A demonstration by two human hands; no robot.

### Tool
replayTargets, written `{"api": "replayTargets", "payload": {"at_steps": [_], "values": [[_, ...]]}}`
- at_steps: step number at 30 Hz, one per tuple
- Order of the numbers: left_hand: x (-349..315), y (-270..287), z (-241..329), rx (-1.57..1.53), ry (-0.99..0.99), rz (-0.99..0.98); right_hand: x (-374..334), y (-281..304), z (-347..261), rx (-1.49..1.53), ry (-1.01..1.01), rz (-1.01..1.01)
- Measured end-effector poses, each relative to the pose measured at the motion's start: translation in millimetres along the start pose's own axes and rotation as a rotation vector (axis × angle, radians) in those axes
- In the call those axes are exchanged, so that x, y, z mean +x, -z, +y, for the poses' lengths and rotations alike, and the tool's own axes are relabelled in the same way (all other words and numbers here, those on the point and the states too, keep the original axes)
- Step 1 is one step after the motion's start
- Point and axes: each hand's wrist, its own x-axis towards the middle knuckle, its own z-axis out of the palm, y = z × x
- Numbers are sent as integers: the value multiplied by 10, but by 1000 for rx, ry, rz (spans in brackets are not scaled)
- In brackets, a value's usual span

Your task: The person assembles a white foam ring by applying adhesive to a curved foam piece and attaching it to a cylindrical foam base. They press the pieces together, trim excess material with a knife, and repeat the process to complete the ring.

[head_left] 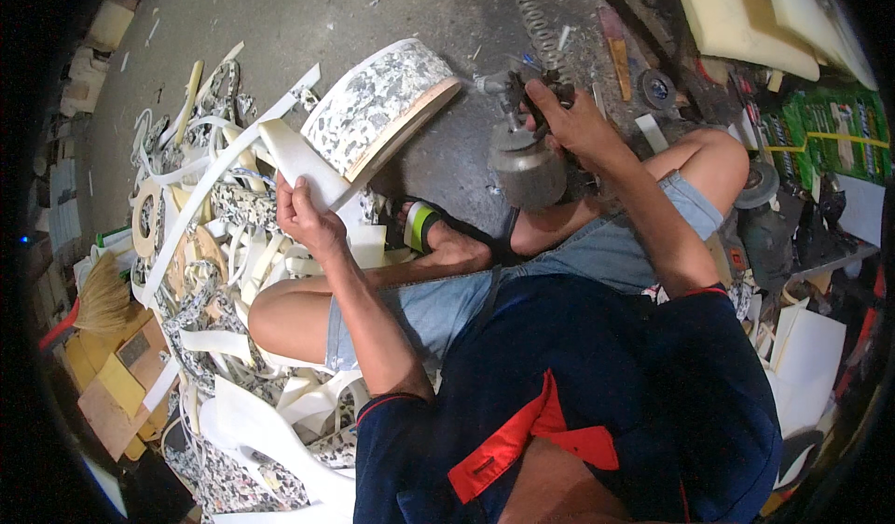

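Note:
My left hand [309, 218] pinches the lower edge of a white foam strip [315, 168]. The strip lies along the near left side of a round, drum-like piece of speckled grey-and-white foam [368, 104], which is tilted and has a wooden rim [403, 131] facing right. Wrapped round the handle of a spray gun [515, 95] is my right hand [580, 125]. The gun's metal cup [528, 172] hangs below, and its nozzle points left toward the drum's rim. A small gap separates nozzle and rim.
Foam offcuts [233, 244] pile up on my left beside a straw broom [104, 293]. A coiled air hose [536, 11] runs away from the gun. Beyond my right knee are a tape roll [656, 89], an angle grinder [760, 193] and green packages [820, 131]. Foam slabs [746, 20] stand far right.

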Motion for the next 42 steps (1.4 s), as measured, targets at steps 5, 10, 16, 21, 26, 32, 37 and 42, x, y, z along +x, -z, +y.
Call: {"api": "replayTargets", "payload": {"at_steps": [5, 10, 16, 21, 26, 32, 37, 42], "values": [[-10, 77, -18, 19, 21, -1, -92, 189, -113, 186, -54, -38], [-30, 86, -7, 11, 33, -28, 316, 194, -53, -40, 14, 40], [-11, 66, -14, 17, 21, -26, 703, 116, -208, -206, 107, 39], [-35, 57, 14, 42, 52, -45, 606, 161, -335, -168, 92, -68], [-23, 23, -47, 53, -2, -32, 479, 468, -346, -10, 81, -117], [-86, 12, -28, 481, -253, -373, 692, 1176, -242, 15, 236, 75], [-172, -117, 29, 862, -427, -504, 1545, 1629, 101, -344, 218, 404], [-105, -255, -79, 1179, -573, -461, 2402, 1950, 536, -611, 289, 682]]}}
